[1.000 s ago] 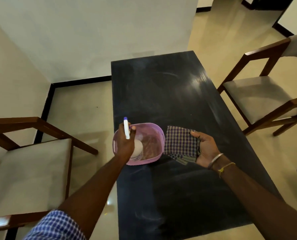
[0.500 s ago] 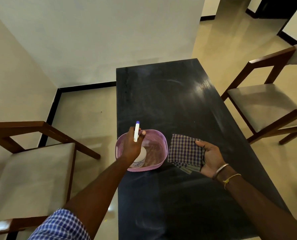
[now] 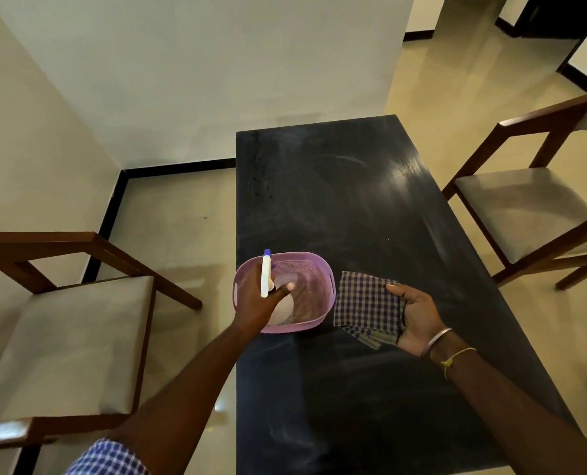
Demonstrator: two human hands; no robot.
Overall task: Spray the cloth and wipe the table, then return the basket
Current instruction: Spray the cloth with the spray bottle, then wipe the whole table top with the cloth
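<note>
A pink perforated basket (image 3: pixel 316 269) stands on the left part of the dark table (image 3: pixel 353 200). My left hand (image 3: pixel 256 303) grips a white spray bottle (image 3: pixel 281 311) by its neck, over the basket's left side; the bottle's white and blue nozzle (image 3: pixel 266 274) points away from me. My right hand (image 3: pixel 418 318) holds a purple and white checked cloth (image 3: pixel 365 306) just right of the basket, above the tabletop. The bottle's lower part sits inside the basket.
A wooden chair with a pale cushion (image 3: pixel 66 341) stands left of the table, and another chair (image 3: pixel 528 200) to its right. A white wall (image 3: pixel 199 63) meets the table's far end. Beige tiled floor (image 3: pixel 168 228) lies on both sides.
The view has shifted, so table and basket sit lower in frame. My left hand with the bottle has dropped slightly into the basket. The cloth stays in my right hand.
</note>
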